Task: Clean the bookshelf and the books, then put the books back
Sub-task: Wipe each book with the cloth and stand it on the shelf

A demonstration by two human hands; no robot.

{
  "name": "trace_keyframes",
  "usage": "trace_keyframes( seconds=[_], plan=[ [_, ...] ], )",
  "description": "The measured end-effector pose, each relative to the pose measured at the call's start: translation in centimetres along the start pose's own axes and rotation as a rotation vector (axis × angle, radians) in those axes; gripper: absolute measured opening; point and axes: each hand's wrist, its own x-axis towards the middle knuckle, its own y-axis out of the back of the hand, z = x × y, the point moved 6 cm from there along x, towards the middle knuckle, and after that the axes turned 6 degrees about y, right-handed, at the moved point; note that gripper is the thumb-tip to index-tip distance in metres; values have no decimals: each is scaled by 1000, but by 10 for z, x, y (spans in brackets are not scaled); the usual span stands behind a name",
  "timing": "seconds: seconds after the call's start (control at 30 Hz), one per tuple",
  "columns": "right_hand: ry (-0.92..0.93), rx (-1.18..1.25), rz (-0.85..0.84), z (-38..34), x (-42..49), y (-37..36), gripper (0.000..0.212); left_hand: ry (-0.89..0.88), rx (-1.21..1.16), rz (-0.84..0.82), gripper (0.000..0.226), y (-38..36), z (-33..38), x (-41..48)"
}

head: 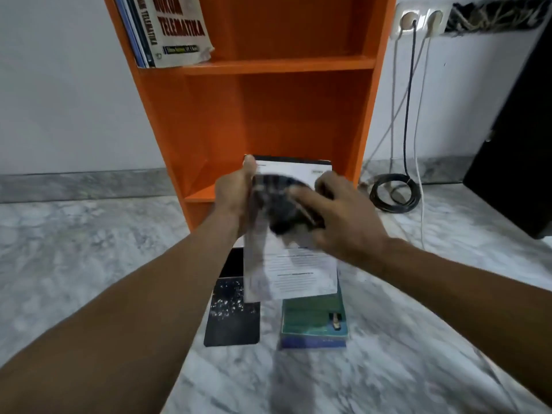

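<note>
1. L hand = left hand (236,194), grips the left edge of a white book (301,270), thumb up along the top corner. The book is tilted, top end toward the shelf unit, held above the floor (89,264).
2. R hand = right hand (340,216), holds a bunched dark cloth (277,204) against the book's cover, between both hands. Fingers are blurred, index stretched over the cloth.
3. Orange bookshelf (268,121) stands just beyond the hands. The book's top end is in front of its lower compartment.
4. Upper compartment, above & left of the hands: a "Hukum Telematika" book (179,28) leans w/ thinner blue books (133,31) on its left.
5. On the floor below the hands: black speckled book (233,315) lies flat under the L wrist, green-blue book (313,322) beside it, partly under the held book.
6. Right of the R hand: coiled black cable (391,194) on the floor, wall sockets (418,20) above it, black cabinet (513,130) far right.
</note>
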Motion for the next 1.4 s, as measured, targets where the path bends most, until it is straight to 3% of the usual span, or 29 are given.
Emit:
trace_keyframes(
  seconds=[0.07,0.1,0.17,0.2,0.23,0.27,0.33,0.37,0.4,0.47,0.5,0.53,0.57,0.63,0.7,0.73,0.8,0.9,1.0,1.03,1.1,1.2,1.23,1.27,1.33,1.4],
  plan=[
    [-215,-101,-28,13,9,-5,58,6,-24,9,63,-6,8,-10],
    [-161,-77,-71,3,3,-13,58,9,-23,27,56,-9,12,-14],
    [253,10,-267,-42,-36,-39,50,3,-14,27,47,-12,16,-19],
    [500,56,-468,-65,-66,-52,47,-4,-12,18,44,-13,17,-20],
    [663,103,-622,-81,-89,-54,44,-13,-15,29,41,-10,17,-19],
    [703,145,-672,-85,-95,-49,41,-34,-32,56,39,-6,16,-17],
    [519,243,-498,-65,-65,-27,25,-66,-44,86,34,1,16,-15],
    [414,210,-332,-47,-41,-15,22,-83,-40,99,33,3,16,-15],
    [342,124,-140,-26,-15,0,27,-98,-39,106,34,5,15,-15],
    [0,-54,131,30,28,28,46,-140,11,111,39,5,16,-19],
    [-199,-104,157,50,37,34,53,-150,42,102,42,3,17,-20],
    [-279,-108,133,56,35,32,56,-130,51,97,46,1,17,-21],
    [-211,-86,80,47,27,21,58,-102,22,85,49,0,16,-20],
    [185,-38,-81,-2,-11,-10,55,-79,-61,89,46,0,18,-17],
    [602,70,-375,-57,-64,-38,41,-78,-43,85,37,1,17,-15],
    [683,126,-507,-75,-76,-40,32,-77,-29,101,33,4,17,-16],
    [509,206,-473,-66,-55,-27,23,-92,-29,131,32,8,15,-17],
    [191,-6,-27,-8,20,10,38,-86,-7,83,41,11,12,-19],
    [-239,-110,88,43,48,19,57,-77,37,15,51,2,20,-20],
    [-223,-113,82,40,41,9,58,-49,29,16,58,1,20,-16],
    [45,-66,-21,-6,4,-19,55,-5,-22,19,73,-1,21,-12],
    [647,66,-457,-92,-84,-54,38,-19,2,88,54,6,25,-20],
    [739,108,-537,-103,-97,-50,37,-28,5,118,48,8,26,-23],
    [759,149,-524,-102,-94,-40,36,-31,-5,149,43,12,26,-23],
    [648,163,-313,-81,-58,-15,34,-40,1,170,36,13,26,-24],
    [324,40,-79,-36,-5,7,41,-43,16,155,43,14,26,-24]
  ],
)
